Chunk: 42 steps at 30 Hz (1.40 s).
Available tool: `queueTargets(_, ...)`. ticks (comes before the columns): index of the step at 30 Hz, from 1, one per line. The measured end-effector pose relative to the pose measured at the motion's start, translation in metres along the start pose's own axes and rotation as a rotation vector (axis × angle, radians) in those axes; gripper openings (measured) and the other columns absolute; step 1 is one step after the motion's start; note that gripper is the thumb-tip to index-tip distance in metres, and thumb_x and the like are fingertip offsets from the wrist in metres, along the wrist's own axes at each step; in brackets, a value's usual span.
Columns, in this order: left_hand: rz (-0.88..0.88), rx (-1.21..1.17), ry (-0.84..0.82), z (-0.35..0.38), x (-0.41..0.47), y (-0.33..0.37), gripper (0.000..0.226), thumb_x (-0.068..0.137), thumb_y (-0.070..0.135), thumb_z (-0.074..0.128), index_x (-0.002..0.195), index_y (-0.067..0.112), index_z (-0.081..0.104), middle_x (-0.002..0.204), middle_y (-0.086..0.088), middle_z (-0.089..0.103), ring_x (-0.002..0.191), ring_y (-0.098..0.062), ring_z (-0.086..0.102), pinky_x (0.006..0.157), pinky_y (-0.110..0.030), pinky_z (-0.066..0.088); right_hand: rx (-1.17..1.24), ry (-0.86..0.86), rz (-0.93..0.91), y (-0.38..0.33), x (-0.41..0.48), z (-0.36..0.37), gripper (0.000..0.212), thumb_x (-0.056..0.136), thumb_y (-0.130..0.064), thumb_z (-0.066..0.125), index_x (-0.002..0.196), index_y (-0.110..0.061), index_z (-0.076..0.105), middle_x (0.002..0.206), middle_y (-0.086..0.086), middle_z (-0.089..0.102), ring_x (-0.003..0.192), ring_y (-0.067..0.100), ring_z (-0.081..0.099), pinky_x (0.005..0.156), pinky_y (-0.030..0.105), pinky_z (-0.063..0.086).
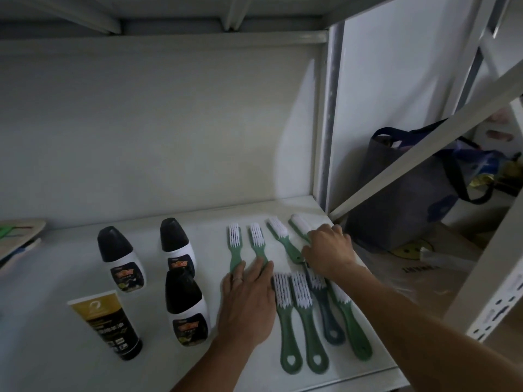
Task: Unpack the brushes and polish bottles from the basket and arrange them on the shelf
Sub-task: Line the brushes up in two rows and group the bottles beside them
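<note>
Several green brushes with white bristles lie in two rows on the white shelf [175,372]. My left hand [249,304] lies flat, fingers spread, its fingertips on the handles of the two back-left brushes [235,244]. My right hand [328,250] rests over the handles of the two back-right brushes [283,236]; whether it grips one I cannot tell. The front row [300,321] holds green brushes and one dark blue-grey one [328,315]. Three white polish bottles with black caps [120,258] stand to the left. A black and gold tube [109,326] stands in front.
A grey bag with dark handles [402,199] sits beyond the shelf's right upright post [325,131]. A diagonal brace [424,154] crosses in front of it. A flat wooden board [19,230] lies at the far left. The upper shelf hangs low overhead.
</note>
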<state>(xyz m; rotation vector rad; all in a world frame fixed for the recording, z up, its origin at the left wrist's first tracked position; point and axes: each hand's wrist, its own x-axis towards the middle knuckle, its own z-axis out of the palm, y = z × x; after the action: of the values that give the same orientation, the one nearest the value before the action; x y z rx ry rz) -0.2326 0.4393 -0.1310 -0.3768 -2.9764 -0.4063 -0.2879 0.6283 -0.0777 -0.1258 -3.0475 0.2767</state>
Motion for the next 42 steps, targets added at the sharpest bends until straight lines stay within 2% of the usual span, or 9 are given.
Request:
queueTargets(8,-0.004,-0.038,0.027,-0.006,-0.003,0.003,0.049,0.101,0.03,0.026,0.15,0.032,0.029,0.16,0.014,0.022,0.15,-0.017,0.008,0.123,-0.046,0.011,0.0,-0.097,-0.026,-0.035,0.007,0.009,0.012,0.089,-0.027,0.058,0.092,-0.015,0.056,0.08,0.0,0.056,0.08,0.019,0.056,0.091,0.039,0.041)
queueTargets(14,0.149,-0.229,0.137,-0.017,-0.025,0.011,0.051,0.096,0.029,0.028,0.146,0.033,0.038,0.156,0.018,0.029,0.147,-0.004,0.014,0.123,-0.031,0.01,0.122,0.143,-0.059,-0.024,-0.027,-0.005,0.022,0.088,-0.028,0.061,0.107,-0.018,0.068,0.103,0.004,0.065,0.091,0.022,0.061,0.089,0.036,0.048)
queueTargets(19,0.312,-0.092,0.031,-0.015,-0.063,0.011,0.061,0.091,0.04,0.027,0.148,0.021,0.038,0.157,0.006,0.033,0.146,-0.01,0.025,0.121,-0.032,0.002,0.145,0.16,-0.241,-0.02,-0.095,0.016,0.019,0.091,-0.022,0.053,0.089,-0.015,0.07,0.097,0.007,0.063,0.086,0.023,0.059,0.084,0.04,0.053)
queueTargets(22,0.256,0.012,0.056,-0.02,-0.081,0.009,0.06,0.088,0.039,0.031,0.138,0.013,0.053,0.146,-0.002,0.051,0.137,-0.017,0.045,0.116,-0.034,0.021,0.044,0.143,-0.267,-0.028,-0.117,0.021,0.022,0.093,-0.023,0.048,0.099,-0.016,0.068,0.107,0.007,0.063,0.1,0.025,0.055,0.096,0.039,0.046)
queueTargets(27,0.105,-0.046,0.026,-0.025,-0.1,0.007,0.074,0.089,0.041,0.031,0.154,0.007,0.022,0.163,-0.005,0.016,0.15,-0.018,0.016,0.12,-0.026,0.008,0.057,0.099,-0.302,-0.049,-0.141,0.024,0.027,0.083,-0.012,0.054,0.107,-0.014,0.064,0.114,0.005,0.061,0.105,0.028,0.054,0.09,0.036,0.047)
queueTargets(29,0.064,0.002,0.019,-0.024,-0.106,0.004,0.072,0.081,0.034,0.049,0.145,0.001,0.041,0.154,-0.012,0.037,0.142,-0.024,0.039,0.116,-0.034,0.03,0.054,0.085,-0.311,-0.056,-0.148,0.028,0.032,0.079,-0.011,0.057,0.11,-0.015,0.063,0.116,0.005,0.059,0.104,0.027,0.052,0.087,0.036,0.049)
queueTargets(32,0.051,0.061,0.059,-0.016,-0.109,-0.002,0.065,0.074,0.031,0.046,0.128,-0.003,0.061,0.135,-0.017,0.06,0.123,-0.028,0.06,0.093,-0.042,0.055,0.086,0.112,-0.312,-0.062,-0.148,0.03,0.033,0.079,-0.009,0.057,0.11,-0.015,0.064,0.118,0.004,0.059,0.103,0.026,0.051,0.086,0.033,0.048)
queueTargets(38,0.034,0.124,0.082,-0.015,-0.102,-0.002,0.074,0.059,0.025,0.063,0.128,-0.004,0.06,0.134,-0.018,0.06,0.122,-0.03,0.06,0.094,-0.042,0.055,0.133,0.158,-0.314,-0.07,-0.135,0.033,0.022,0.072,0.0,0.055,0.086,-0.012,0.066,0.099,0.009,0.065,0.085,0.03,0.056,0.072,0.032,0.041)
queueTargets(42,0.063,0.096,0.156,-0.015,-0.102,-0.003,0.066,0.067,0.025,0.06,0.129,0.0,0.06,0.138,-0.017,0.058,0.128,-0.03,0.055,0.1,-0.043,0.051,0.169,0.164,-0.309,-0.063,-0.138,0.025,0.025,0.079,-0.008,0.057,0.102,-0.014,0.064,0.113,0.005,0.061,0.101,0.027,0.054,0.086,0.03,0.045)
